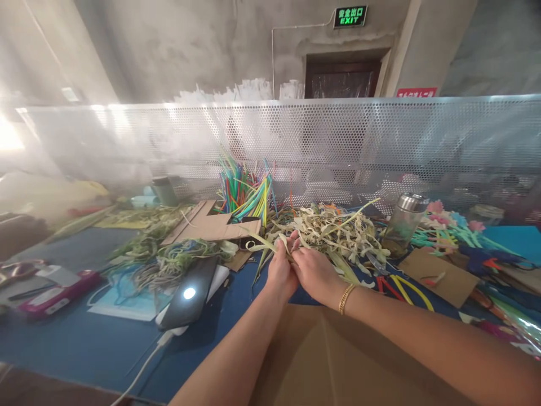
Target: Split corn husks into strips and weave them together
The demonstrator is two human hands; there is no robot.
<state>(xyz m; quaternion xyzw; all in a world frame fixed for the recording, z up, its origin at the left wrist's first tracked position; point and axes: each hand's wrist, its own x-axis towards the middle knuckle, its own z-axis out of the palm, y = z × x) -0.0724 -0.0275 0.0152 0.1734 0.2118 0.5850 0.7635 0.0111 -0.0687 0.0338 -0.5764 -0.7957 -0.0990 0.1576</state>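
Observation:
My left hand (281, 273) and my right hand (316, 273) meet close together above the blue tabletop (236, 301). Both are closed, fingertips pressed around pale green leaf strips (262, 242), whose loose ends stick out to the left and curl above the fingers. What lies inside the fingers is partly hidden. Just beyond my right hand spreads a heap of dry, curled pale strips (342, 228). A bracelet circles my right wrist. Below my forearms is a brown surface (323, 355).
Left are a cut cardboard piece (198, 223), tangled green strips (169, 264), a lit phone (190, 296) with cable, and a blue mask (122, 301). Colourful stems (245, 194) stand behind. A glass bottle (403, 223), scissors (377, 265) and cardboard (439, 276) lie right. A perforated metal screen (190, 135) closes the back.

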